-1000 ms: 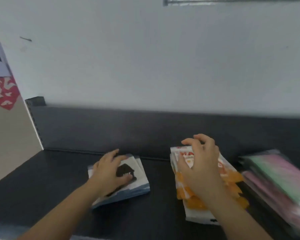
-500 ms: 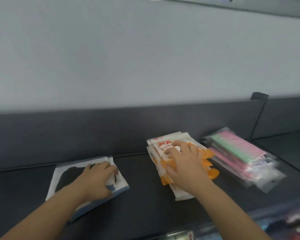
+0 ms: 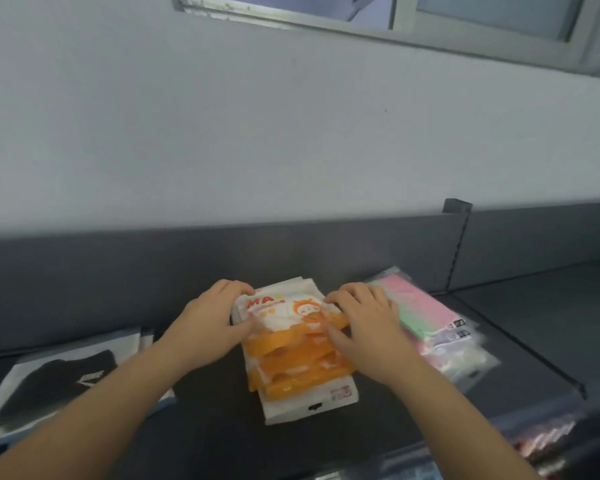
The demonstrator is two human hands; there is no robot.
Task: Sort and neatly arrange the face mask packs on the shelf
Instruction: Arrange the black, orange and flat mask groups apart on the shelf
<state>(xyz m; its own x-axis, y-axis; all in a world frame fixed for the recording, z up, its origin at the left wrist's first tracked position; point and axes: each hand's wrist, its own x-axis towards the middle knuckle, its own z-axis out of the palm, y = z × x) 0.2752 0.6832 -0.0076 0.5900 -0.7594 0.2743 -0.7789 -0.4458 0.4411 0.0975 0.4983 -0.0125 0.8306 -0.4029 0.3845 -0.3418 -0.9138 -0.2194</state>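
Orange face mask packs (image 3: 291, 362) lie stacked at the middle of the dark shelf (image 3: 222, 441), fanned toward its near edge. The left hand (image 3: 208, 323) grips the stack's far-left corner — fingers curled over the edge, thumb pressed on top — and the right hand (image 3: 364, 323) clasps the far-right side likewise, thumb on the orange print. Black-and-white packs (image 3: 59, 386) lie apart to the left; pink-and-green packs (image 3: 426, 313) sit just beside the right hand.

Soft even daylight, blurred lower edges, wide-angle bowing.
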